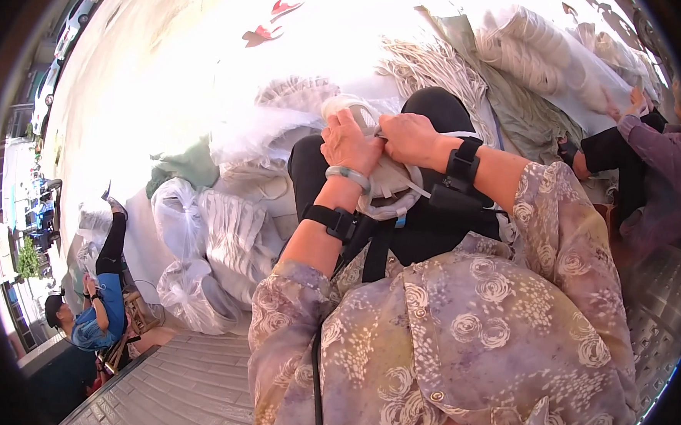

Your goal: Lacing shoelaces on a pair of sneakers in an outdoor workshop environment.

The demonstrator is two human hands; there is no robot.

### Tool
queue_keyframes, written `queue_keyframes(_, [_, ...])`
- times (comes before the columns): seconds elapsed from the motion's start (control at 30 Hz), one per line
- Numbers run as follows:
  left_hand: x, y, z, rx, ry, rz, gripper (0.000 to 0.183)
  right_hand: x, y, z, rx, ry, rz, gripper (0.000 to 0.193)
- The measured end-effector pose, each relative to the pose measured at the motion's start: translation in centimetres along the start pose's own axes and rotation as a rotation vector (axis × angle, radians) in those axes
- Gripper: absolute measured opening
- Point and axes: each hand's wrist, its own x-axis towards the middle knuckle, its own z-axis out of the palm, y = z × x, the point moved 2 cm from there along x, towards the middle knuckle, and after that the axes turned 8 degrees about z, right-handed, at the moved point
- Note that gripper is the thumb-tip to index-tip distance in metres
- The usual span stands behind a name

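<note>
A pale beige-and-white shoe (pixel 391 178) rests on my black-trousered lap, its mesh toe pointing away from me. My left hand (pixel 352 141), a bangle on its wrist, is closed on the upper near the toe. Fingertips of my right hand (pixel 412 137) pinch at the lacing beside it, almost touching the left fingers. A white shoelace (pixel 460 133) comes out past the right hand toward my knee, and a loose piece curves down by the shoe's opening. My fingers hide the eyelets.
Clear plastic bags (pixel 198 282) of pale goods lie at left, and a bundle of white laces (pixel 433 67) lies ahead right. Bagged pale rolls (pixel 526 57) sit beyond. One person (pixel 104 312) sits far left, another (pixel 655 163) at right. Red shoes (pixel 265 33) stand ahead.
</note>
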Motion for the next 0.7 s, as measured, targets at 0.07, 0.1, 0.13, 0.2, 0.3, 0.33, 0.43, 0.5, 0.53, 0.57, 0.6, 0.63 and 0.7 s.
queue_keyframes(0.07, [-0.4, -0.2, 0.0, 0.002, 0.027, -0.005, 0.058, -0.3, 0.0, -0.3, -0.007, -0.011, -0.035, 0.023])
queue_keyframes(0.1, [-0.5, -0.3, -0.1, 0.015, 0.064, 0.068, 0.056, -0.5, 0.1, -0.7, 0.000, -0.035, -0.076, 0.022])
queue_keyframes(0.13, [-0.7, -0.2, -0.3, 0.027, 0.098, 0.143, 0.055, -0.7, 0.0, -1.1, 0.007, -0.059, -0.114, 0.022])
queue_keyframes(0.2, [-1.2, 0.1, -0.3, 0.066, 0.131, 0.201, 0.053, -0.8, 0.1, -1.5, -0.006, -0.085, -0.132, 0.022])
queue_keyframes(0.3, [-1.7, 0.3, -0.5, 0.123, 0.196, 0.310, 0.051, -0.6, 0.0, -2.1, -0.035, -0.131, -0.153, 0.022])
queue_keyframes(0.33, [-1.9, 0.3, -0.5, 0.138, 0.228, 0.348, 0.050, -0.6, 0.0, -2.1, -0.053, -0.163, -0.162, 0.022])
queue_keyframes(0.43, [-2.3, 0.1, -0.4, 0.129, 0.272, 0.414, 0.049, -0.3, -0.3, -2.1, -0.082, -0.206, -0.178, 0.023])
queue_keyframes(0.5, [-2.5, 0.0, -0.1, 0.117, 0.288, 0.415, 0.049, -0.2, -0.4, -2.2, -0.101, -0.221, -0.166, 0.023])
queue_keyframes(0.53, [-2.6, 0.0, 0.0, 0.103, 0.308, 0.415, 0.048, -0.2, -0.4, -2.2, -0.123, -0.235, -0.156, 0.024])
queue_keyframes(0.57, [-2.6, 0.0, 0.1, 0.103, 0.306, 0.416, 0.048, -0.2, -0.1, -2.0, -0.121, -0.236, -0.154, 0.024])
queue_keyframes(0.6, [-2.6, 0.0, 0.3, 0.088, 0.301, 0.429, 0.048, -0.2, 0.2, -1.8, -0.080, -0.207, -0.192, 0.021])
queue_keyframes(0.63, [-2.6, -0.1, 0.3, 0.074, 0.299, 0.440, 0.048, -0.1, 0.3, -1.8, -0.039, -0.178, -0.233, 0.019])
queue_keyframes(0.7, [-2.7, -0.4, 0.5, 0.092, 0.312, 0.452, 0.049, 0.1, 0.4, -1.6, -0.068, -0.198, -0.245, 0.019])
